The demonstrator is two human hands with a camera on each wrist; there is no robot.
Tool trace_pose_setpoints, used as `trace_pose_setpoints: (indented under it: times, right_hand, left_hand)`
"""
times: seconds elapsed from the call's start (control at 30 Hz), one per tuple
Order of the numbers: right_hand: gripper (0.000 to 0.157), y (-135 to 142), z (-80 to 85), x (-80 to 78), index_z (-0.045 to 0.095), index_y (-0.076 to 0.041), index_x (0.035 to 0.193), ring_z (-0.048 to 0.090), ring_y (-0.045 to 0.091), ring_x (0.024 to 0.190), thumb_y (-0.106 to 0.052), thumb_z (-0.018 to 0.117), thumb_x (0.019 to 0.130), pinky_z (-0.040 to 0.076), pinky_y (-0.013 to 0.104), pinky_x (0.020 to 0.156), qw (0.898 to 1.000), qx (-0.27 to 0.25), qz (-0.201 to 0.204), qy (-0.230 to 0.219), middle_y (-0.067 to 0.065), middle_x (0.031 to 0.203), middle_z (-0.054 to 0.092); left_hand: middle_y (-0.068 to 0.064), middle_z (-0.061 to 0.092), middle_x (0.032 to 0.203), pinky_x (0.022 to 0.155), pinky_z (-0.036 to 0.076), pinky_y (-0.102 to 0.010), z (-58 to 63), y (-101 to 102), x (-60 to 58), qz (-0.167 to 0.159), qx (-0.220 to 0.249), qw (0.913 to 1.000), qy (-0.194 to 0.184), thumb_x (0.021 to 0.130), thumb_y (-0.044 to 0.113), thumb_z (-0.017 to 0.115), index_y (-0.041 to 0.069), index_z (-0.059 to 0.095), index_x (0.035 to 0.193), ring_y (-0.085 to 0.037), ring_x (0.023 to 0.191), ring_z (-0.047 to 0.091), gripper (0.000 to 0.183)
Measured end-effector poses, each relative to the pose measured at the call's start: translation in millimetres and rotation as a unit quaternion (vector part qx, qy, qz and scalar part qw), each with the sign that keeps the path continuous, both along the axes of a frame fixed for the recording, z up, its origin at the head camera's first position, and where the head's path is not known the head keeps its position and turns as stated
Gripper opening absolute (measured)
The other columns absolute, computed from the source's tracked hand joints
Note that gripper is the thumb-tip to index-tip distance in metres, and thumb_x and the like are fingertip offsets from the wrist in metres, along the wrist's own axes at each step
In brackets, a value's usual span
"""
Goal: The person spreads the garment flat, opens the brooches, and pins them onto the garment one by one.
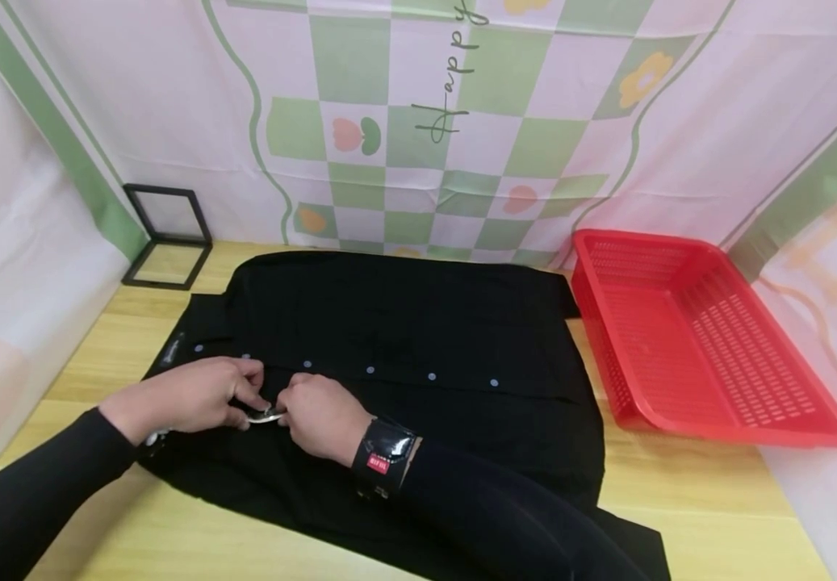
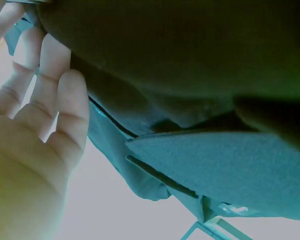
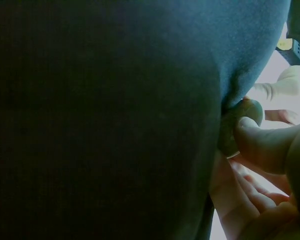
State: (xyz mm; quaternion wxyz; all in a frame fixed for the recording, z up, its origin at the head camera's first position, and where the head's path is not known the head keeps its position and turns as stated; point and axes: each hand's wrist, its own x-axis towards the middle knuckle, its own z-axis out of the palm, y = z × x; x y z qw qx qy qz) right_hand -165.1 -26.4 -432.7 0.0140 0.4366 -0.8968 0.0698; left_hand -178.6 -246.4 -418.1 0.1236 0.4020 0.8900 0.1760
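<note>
A black buttoned shirt lies spread on the wooden table, a row of small blue buttons along its front. My left hand and right hand meet over the shirt, at its left part. Between their fingertips is a small shiny, pale-edged piece, pinched from both sides; its exact kind is unclear. The right wrist view shows my right thumb pressed against a rounded piece at the cloth's edge. In the left wrist view, fingers of my left hand reach under the dark cloth.
A red plastic basket stands at the table's right side. At the back left is a black hinged frame. Pale patterned curtains enclose the back and sides of the wooden table.
</note>
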Motion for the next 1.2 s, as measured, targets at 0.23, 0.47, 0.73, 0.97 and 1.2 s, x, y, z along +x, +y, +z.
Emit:
trace_pose_setpoints:
  times: [0.23, 0.47, 0.73, 0.97, 1.2]
  right_hand:
    - [0.006, -1.6, -1.1, 0.2, 0.076, -0.022, 0.089, 0.057, 0.007, 0.076, -0.027, 0.073, 0.091, 0.048, 0.020, 0.065, 1.000, 0.007, -0.009, -0.011, -0.009, 0.078, 0.059]
    - [0.007, -2.4, -0.8, -0.5, 0.076, -0.021, 0.091, 0.057, 0.007, 0.076, -0.027, 0.073, 0.092, 0.048, 0.021, 0.065, 0.999, 0.011, -0.015, -0.029, -0.009, 0.080, 0.060]
    - [0.007, -1.6, 0.0, -0.1, 0.077, -0.020, 0.092, 0.057, 0.007, 0.075, -0.026, 0.073, 0.092, 0.048, 0.021, 0.066, 0.999, 0.003, -0.017, -0.038, -0.008, 0.082, 0.061]
    - [0.008, -0.5, -0.1, -0.6, 0.075, -0.019, 0.094, 0.058, 0.007, 0.078, -0.026, 0.071, 0.094, 0.049, 0.021, 0.068, 0.998, -0.002, -0.023, -0.051, -0.008, 0.084, 0.062]
    - [0.007, 0.9, 0.4, -3.3, 0.071, -0.019, 0.091, 0.057, 0.007, 0.074, -0.024, 0.069, 0.095, 0.048, 0.021, 0.065, 0.998, -0.017, -0.029, -0.059, -0.009, 0.079, 0.059]
  left_hand:
    - [0.016, 0.043, 0.084, 0.069, 0.043, -0.025, 0.7, -2.8, -2.4, -0.015, 0.018, 0.9997, -0.010, 0.078, 0.012, 0.085, 0.019, 0.081, 0.105, -0.005, 0.077, 0.047, 0.028]
    - [0.017, 0.046, 0.088, 0.073, 0.047, -0.028, -0.5, -3.6, -5.3, -0.018, 0.030, 0.9993, -0.011, 0.077, 0.014, 0.086, 0.022, 0.081, 0.102, -0.005, 0.082, 0.050, 0.027]
    - [0.015, 0.049, 0.089, 0.073, 0.048, -0.029, 0.8, -4.6, -5.4, -0.015, 0.030, 0.9993, -0.014, 0.079, 0.013, 0.084, 0.022, 0.080, 0.101, -0.006, 0.083, 0.052, 0.025]
    - [0.014, 0.053, 0.091, 0.073, 0.048, -0.030, 2.3, -5.9, -2.7, -0.016, 0.027, 0.9995, -0.001, 0.088, 0.012, 0.077, 0.021, 0.077, 0.107, -0.006, 0.082, 0.054, 0.021]
    - [0.014, 0.055, 0.096, 0.076, 0.049, -0.033, 1.5, -4.6, 0.2, -0.014, 0.022, 0.9993, 0.028, 0.094, 0.014, 0.070, 0.025, 0.074, 0.109, -0.006, 0.086, 0.054, 0.019]
